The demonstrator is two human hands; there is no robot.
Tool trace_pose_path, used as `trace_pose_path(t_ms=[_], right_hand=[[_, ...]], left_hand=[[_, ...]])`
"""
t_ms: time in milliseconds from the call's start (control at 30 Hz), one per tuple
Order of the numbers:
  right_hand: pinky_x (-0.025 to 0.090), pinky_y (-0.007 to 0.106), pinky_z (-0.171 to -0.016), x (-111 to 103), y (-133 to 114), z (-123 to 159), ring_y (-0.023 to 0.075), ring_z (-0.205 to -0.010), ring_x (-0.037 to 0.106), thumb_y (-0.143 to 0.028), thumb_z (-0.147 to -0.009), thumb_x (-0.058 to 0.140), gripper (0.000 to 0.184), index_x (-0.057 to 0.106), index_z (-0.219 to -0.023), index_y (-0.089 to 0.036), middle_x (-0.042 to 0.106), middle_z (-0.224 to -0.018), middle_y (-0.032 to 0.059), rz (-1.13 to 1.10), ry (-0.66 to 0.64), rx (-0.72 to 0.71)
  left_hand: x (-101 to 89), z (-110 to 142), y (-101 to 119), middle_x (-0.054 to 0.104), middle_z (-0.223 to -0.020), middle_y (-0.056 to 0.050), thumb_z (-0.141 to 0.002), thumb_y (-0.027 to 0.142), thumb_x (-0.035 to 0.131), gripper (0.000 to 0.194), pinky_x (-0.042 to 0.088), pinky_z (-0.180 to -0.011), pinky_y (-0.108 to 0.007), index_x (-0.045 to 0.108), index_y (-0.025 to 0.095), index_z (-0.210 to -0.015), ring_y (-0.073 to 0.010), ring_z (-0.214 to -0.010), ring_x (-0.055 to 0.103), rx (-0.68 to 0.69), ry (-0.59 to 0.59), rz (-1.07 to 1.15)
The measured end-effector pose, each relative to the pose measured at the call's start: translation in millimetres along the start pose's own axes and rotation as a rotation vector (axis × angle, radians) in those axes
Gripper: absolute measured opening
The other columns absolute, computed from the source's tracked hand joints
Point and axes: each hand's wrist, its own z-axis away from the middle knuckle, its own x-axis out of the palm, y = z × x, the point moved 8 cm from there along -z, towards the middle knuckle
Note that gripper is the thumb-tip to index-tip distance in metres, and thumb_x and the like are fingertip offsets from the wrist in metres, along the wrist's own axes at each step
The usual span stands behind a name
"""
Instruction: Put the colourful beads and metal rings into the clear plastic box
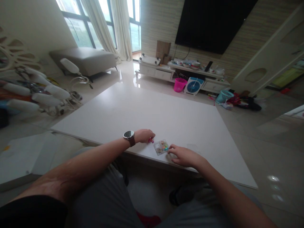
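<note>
A small clear compartment box (158,148) with several small coloured pieces in it lies near the front edge of the white table. To its left, my left hand (143,135), with a watch on the wrist, is closed with its fingers curled down. Small pink pieces (151,140) show at those fingertips, too small to name. My right hand (184,156) rests at the box's right edge, its fingers apart and its fingertips at the rim. A thin clear lid-like sheet (193,147) lies flat behind the right hand.
The white table (156,107) stretches ahead of me. On the left are white lamp-like fixtures (45,91) and a large white box (26,155). Beyond the table stand a pink basket (180,85), a blue fan (194,85) and a teal basket (224,96).
</note>
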Motion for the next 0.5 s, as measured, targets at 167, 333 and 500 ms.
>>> trace_pose_path(t_ms=[167,333,500], right_hand=[[0.048,0.033,-0.083,0,0,0,0.0237,-0.099,0.065,-0.024,-0.085,0.057,0.037,0.064,-0.121,-0.021,0.057,-0.131,0.0114,0.0,-0.004,0.0],[0.048,0.033,-0.084,0,0,0,0.024,-0.1,0.065,-0.024,-0.084,0.057,0.039,0.063,-0.123,-0.02,0.058,-0.13,0.0114,-0.003,-0.005,0.0],[0.047,0.032,-0.082,0,0,1,0.0236,-0.098,0.065,-0.023,-0.084,0.056,0.04,0.063,-0.123,-0.021,0.057,-0.132,0.0108,0.008,0.007,-0.01]], left_hand=[[-10.6,2,-5,0.07,-0.094,-0.006,-0.079,0.012,0.06,0.016,0.046,-0.069,-0.028,0.068,0.02,-0.091,-0.0189,-0.083,0.063,-0.021,0.007,-0.002],[-32.8,7,3,0.069,-0.094,-0.005,-0.08,0.011,0.059,0.02,0.045,-0.07,-0.027,0.067,0.02,-0.096,-0.0167,-0.081,0.062,0.039,0.088,0.064],[-31.5,11,43,0.068,-0.096,-0.003,-0.081,0.013,0.061,0.019,0.044,-0.069,-0.024,0.064,0.02,-0.098,-0.0142,-0.079,0.06,0.238,0.099,0.174]])
